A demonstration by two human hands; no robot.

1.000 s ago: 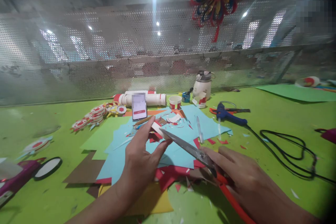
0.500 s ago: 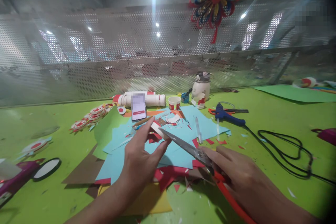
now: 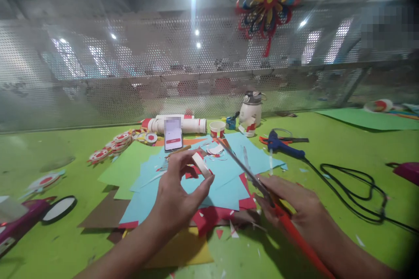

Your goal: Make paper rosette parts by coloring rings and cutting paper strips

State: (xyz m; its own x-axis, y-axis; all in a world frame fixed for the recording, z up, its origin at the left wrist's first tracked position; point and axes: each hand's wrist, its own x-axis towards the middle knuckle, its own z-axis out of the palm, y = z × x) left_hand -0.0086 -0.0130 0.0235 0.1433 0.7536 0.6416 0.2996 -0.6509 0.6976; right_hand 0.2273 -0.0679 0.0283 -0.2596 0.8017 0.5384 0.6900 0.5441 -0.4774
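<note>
Between finger and thumb, my left hand [image 3: 178, 192] grips a short curved white paper strip [image 3: 201, 164] with a red end, apparently cut from a paper cup. My right hand [image 3: 297, 209] is wrapped round the red handles of a pair of scissors [image 3: 252, 178]. The scissor blades point up and to the left, to the right of the strip and apart from it. Below both hands lie light blue paper sheets [image 3: 225, 192] strewn with red and white scraps. A cut paper cup [image 3: 217, 129] stands farther back.
A phone [image 3: 173, 135] leans on stacked paper cups [image 3: 194, 125]. To the right lie a blue glue gun [image 3: 284, 146] and its looping black cord [image 3: 369, 209]. A white bottle [image 3: 251, 109] stands at the back, and red-and-white discs [image 3: 111, 147] are piled at left.
The scissors have moved off the strip to the right, and their tip has risen. My left hand has turned the strip slightly. A green sheet at left has shifted outward.
</note>
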